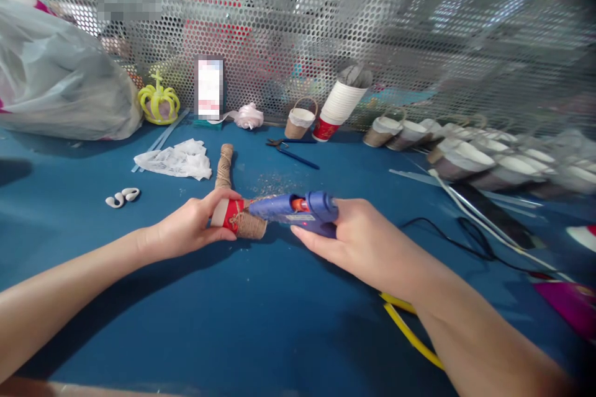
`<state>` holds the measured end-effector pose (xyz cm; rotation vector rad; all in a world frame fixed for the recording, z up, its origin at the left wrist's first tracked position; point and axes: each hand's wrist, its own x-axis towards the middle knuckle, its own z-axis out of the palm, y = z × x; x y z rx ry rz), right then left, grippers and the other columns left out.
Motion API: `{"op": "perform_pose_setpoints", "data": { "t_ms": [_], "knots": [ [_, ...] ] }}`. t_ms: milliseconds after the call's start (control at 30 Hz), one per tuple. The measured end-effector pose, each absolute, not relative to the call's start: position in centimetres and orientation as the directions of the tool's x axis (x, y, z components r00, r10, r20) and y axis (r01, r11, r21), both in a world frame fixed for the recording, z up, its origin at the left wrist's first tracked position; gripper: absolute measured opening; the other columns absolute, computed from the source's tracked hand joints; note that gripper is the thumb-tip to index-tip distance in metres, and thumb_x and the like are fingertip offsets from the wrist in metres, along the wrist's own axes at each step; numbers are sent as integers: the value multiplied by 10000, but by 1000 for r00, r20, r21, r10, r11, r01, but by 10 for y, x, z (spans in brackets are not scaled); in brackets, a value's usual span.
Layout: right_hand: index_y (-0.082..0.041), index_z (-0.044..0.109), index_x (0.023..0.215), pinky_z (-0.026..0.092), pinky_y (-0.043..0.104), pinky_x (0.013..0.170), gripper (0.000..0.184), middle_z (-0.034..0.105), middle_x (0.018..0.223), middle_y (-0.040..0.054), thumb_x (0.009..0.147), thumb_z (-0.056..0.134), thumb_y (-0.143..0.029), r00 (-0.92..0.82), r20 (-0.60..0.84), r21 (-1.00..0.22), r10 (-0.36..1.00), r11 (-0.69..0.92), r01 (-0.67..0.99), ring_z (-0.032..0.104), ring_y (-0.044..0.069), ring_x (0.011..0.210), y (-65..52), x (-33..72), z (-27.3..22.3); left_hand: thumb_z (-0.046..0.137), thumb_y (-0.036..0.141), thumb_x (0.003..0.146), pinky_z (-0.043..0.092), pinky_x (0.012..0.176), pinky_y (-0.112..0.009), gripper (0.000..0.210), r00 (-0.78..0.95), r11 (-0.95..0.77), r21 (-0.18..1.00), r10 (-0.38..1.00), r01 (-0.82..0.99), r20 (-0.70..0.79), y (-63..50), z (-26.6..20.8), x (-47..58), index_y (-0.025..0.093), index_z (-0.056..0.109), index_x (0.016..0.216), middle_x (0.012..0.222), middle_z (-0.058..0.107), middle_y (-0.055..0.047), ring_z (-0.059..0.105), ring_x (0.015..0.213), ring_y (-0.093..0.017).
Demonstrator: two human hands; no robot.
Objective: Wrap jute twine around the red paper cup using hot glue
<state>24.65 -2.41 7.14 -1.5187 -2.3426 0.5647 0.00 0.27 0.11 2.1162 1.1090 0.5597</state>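
My left hand (205,217) is closed around a red and white paper cup (230,216) lying on its side. Twine covers the cup's narrower end, which points right. In my right hand (349,236) is a blue hot glue gun (298,208), its nozzle at the twine where it borders the red band; I cannot tell whether the tip touches. Just behind my left hand lies a roll of brown twine (225,167), its near end hidden by the fingers. A crumpled white lace piece (174,160) rests behind my left forearm, with white earbuds (123,197) nearby.
Pliers (293,154) lie behind the glue gun. Along the perforated metal screen (279,31) stand a phone (209,88), a yellow crown (159,102), a small handled basket (299,123) and stacked paper cups (342,102). Several baskets (465,158) and a black cord (475,248) are at right.
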Motion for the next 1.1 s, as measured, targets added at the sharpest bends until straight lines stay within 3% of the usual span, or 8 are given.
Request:
{"op": "perform_pose_setpoints", "data": {
  "t_ms": [233, 767, 967, 1100],
  "knots": [
    [-218, 458, 576, 344, 214, 389, 207, 487, 476, -50, 749, 562, -261, -387, 22, -479, 922, 350, 805, 390, 98, 406, -28, 241, 76, 592, 402, 779, 489, 680, -295, 510, 546, -406, 739, 835, 538, 62, 3, 1, -1, 178, 405, 1196, 912, 671, -60, 638, 751, -198],
    [-225, 456, 592, 347, 232, 438, 168, 521, 502, -41, 739, 535, -205, -447, 72, -436, 892, 431, 790, 444, 113, 439, -32, 237, 77, 587, 441, 778, 481, 637, -275, 531, 551, -420, 739, 831, 526, 80, 4, -1, -1, 167, 405, 1194, 844, 671, -46, 638, 702, -195],
    [-220, 422, 550, 341, 220, 416, 232, 492, 467, -50, 726, 573, -227, -405, 99, -432, 909, 405, 805, 428, 101, 419, -27, 240, 76, 582, 398, 785, 472, 627, -266, 492, 554, -437, 718, 828, 542, 85, 2, 1, 1, 177, 405, 1188, 861, 677, -40, 638, 689, -185],
    [-210, 481, 579, 359, 212, 428, 195, 521, 493, -50, 750, 560, -261, -405, 86, -434, 910, 400, 807, 432, 97, 432, -24, 243, 75, 577, 358, 789, 445, 575, -235, 465, 557, -444, 695, 827, 566, 74, 1, 5, 1, 179, 403, 1181, 819, 673, -21, 634, 649, -171]
  ]
}}
